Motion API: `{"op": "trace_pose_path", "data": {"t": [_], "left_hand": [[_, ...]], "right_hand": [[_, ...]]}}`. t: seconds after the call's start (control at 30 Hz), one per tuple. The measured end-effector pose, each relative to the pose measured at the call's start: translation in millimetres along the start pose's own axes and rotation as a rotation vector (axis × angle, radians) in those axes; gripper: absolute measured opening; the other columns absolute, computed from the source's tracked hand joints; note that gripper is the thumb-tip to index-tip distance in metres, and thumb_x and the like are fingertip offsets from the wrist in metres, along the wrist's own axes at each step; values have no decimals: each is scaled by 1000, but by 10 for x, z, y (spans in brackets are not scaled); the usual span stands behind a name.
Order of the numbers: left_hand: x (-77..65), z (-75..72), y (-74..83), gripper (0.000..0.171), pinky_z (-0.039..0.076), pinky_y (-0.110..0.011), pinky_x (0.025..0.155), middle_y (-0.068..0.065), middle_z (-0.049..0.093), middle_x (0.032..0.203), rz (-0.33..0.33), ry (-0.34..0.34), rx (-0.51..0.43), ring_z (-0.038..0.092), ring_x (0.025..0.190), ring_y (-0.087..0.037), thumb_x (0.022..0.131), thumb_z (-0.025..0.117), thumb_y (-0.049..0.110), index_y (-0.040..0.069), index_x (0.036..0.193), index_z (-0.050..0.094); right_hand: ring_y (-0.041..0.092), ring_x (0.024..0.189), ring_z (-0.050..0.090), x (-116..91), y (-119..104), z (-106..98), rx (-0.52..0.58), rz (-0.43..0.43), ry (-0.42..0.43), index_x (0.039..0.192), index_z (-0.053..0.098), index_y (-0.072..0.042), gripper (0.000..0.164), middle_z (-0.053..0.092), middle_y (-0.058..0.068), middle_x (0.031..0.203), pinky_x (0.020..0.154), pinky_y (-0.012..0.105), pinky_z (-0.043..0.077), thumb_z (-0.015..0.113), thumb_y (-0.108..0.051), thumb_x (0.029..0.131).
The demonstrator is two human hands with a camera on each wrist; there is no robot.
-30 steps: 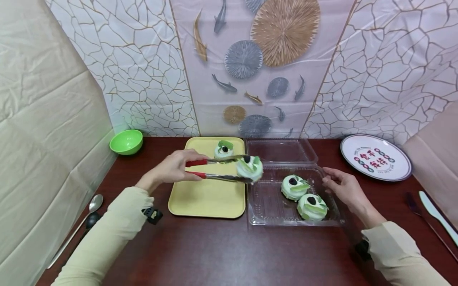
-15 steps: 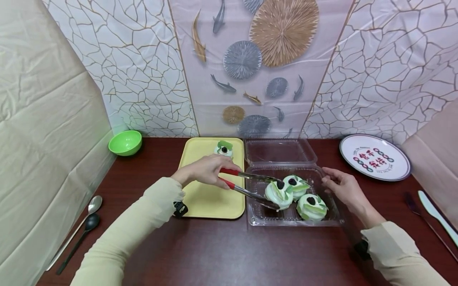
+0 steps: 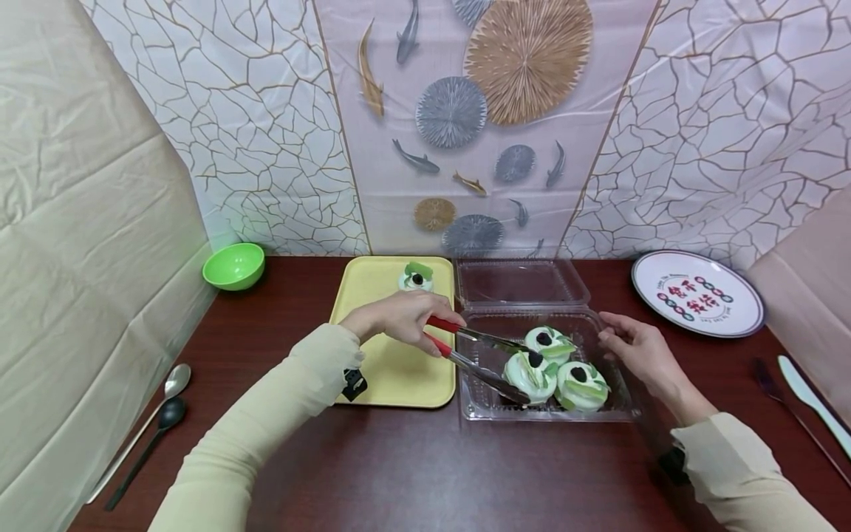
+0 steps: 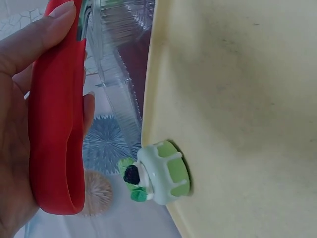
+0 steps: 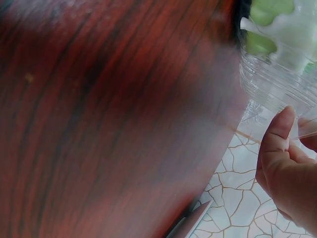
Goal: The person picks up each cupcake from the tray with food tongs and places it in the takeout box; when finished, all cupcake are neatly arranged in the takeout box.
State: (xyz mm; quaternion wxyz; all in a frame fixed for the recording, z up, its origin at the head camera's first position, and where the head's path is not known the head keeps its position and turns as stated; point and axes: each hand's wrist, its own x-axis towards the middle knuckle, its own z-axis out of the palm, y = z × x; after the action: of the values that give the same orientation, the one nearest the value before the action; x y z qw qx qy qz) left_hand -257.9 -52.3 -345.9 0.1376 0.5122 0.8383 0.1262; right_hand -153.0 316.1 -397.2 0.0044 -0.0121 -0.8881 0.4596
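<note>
My left hand grips red-handled metal tongs, which reach right over the clear plastic container. Between the tong tips sits a small green cake with white icing and a dark berry, low in the container. Two similar cakes stand beside it, one behind and one to the right. My right hand pinches the container's right rim between thumb and fingers, as the right wrist view shows too. In the left wrist view the red handle lies along my palm.
Left of the container lies a yellow tray with another cake at its back. The container's open lid leans back behind it. A green bowl and spoons are at left; a plate, fork and knife at right.
My left hand has carried the cake in the tongs rightward from over the tray and down into the container, beside the two other cakes. My right hand has stayed at the rim.
</note>
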Motion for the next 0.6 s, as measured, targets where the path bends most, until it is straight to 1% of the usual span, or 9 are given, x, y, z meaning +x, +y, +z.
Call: {"op": "trace_pose_path", "data": {"t": [0.1,0.2,0.37,0.6], "left_hand": [[43,-24,23,58,46,-32,90,0,67,117,15,-28,19,60,107,-16,75,83,30,20,130,65],[94,-45,42,57,46,-32,93,0,66,119,23,-58,28,60,110,-16,75,82,30,21,129,65],[169,-67,66,57,46,-30,92,1,65,120,21,-100,48,60,110,-15,76,82,30,21,130,65],[246,-102,102,57,46,-30,97,-1,64,126,16,-139,44,59,115,-17,77,81,28,19,131,64]], "right_hand": [[-8,75,56,0,5,1,-1,0,-1,141,38,16,46,56,3,94,66,19,54,48,-3,100],[-10,77,55,2,10,-2,6,-1,-2,141,38,16,46,56,2,94,66,19,54,47,-2,100],[-10,77,55,0,9,0,16,-2,-4,141,37,16,46,56,1,93,66,19,54,47,-2,100],[-9,76,55,-2,1,2,10,0,-1,141,38,17,46,56,1,92,66,19,54,48,-2,100]]}}
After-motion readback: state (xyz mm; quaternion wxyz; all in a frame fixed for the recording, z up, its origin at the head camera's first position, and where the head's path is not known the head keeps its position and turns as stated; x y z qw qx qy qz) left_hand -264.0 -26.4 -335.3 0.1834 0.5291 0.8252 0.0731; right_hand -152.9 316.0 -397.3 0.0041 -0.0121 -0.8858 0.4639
